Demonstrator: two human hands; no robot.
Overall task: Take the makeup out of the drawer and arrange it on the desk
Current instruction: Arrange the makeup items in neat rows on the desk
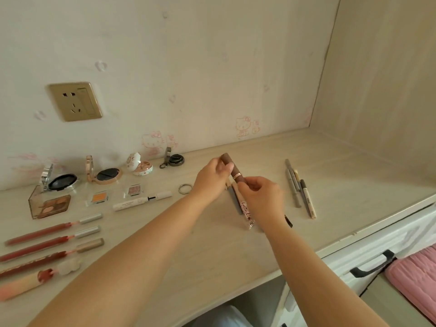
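Note:
A brown makeup tube [232, 168] with a rose-gold band is held above the desk [212, 244] by both hands. My left hand [211, 179] grips its upper end, my right hand [262, 197] its lower end. Under my hands lie a patterned pink pen [246, 212] and a grey pencil [236, 200]. To the right rest several slim makeup pencils [299, 188]. On the left are open compacts [107, 174], an eyeshadow palette [53, 205], small colour pots [99, 198], a white tube [141, 201] and several red lip glosses [52, 234].
A white drawer front with a black handle [372, 265] sits low at the right, beside pink fabric [415, 274]. A metal ring [185, 188] lies on the desk. A gold wall socket [75, 101] is on the back wall; a side panel closes the right.

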